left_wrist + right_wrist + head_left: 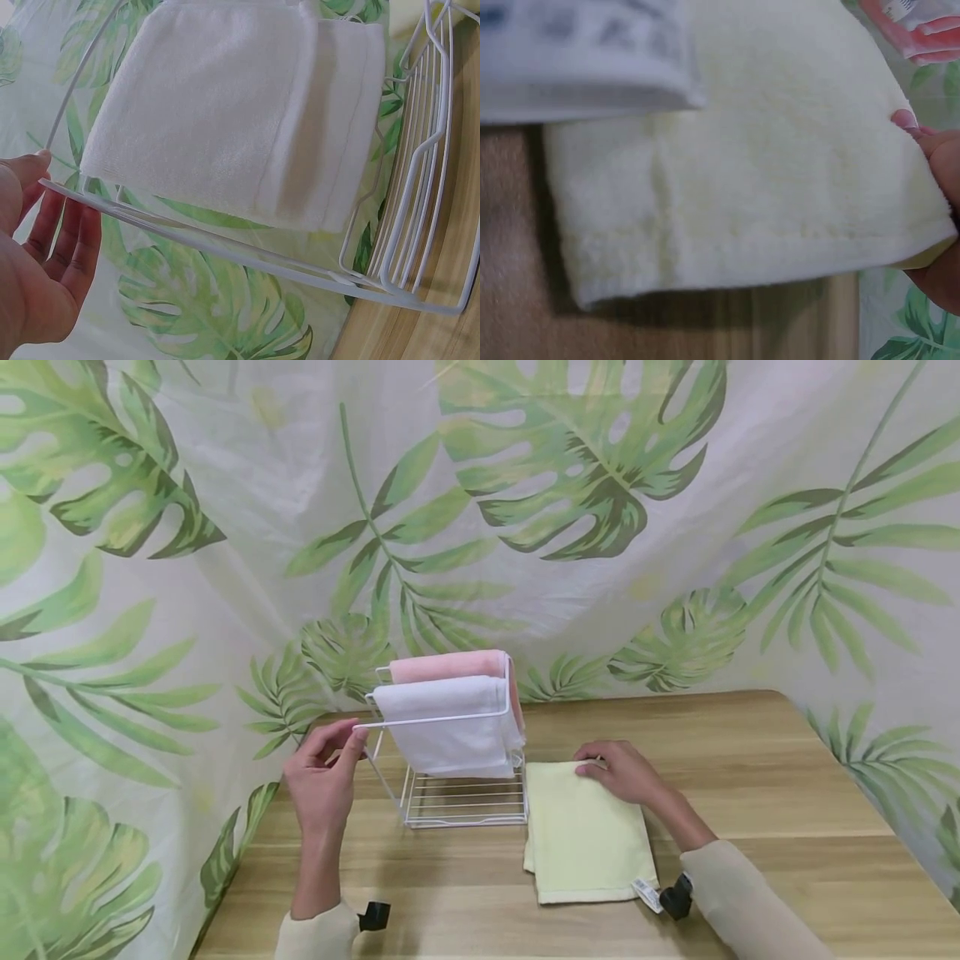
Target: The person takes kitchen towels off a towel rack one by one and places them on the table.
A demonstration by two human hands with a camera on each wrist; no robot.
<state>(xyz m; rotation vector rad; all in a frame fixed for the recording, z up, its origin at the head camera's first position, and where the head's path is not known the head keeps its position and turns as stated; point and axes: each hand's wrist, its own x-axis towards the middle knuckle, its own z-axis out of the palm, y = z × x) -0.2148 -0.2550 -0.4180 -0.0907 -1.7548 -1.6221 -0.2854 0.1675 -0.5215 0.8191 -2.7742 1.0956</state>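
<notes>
Yellow towel (585, 839): lay on the table (765, 777), just right of the white rack (435, 721).
Right hand (615, 770): slanted in from the right, thumb and fingers pinching the towel's far edge.
Left hand (322, 781): raised, thumb above and fingers beneath, pinching the rack's front rail end.
White towel (442, 731): hung beyond that rail.
Pink towel (442, 667): hung farthest back.

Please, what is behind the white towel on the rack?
Behind the white towel, a pink towel hangs on the wire rack; its top and right edge show. The white towel covers the rest of its front, so that cannot be seen.
</notes>
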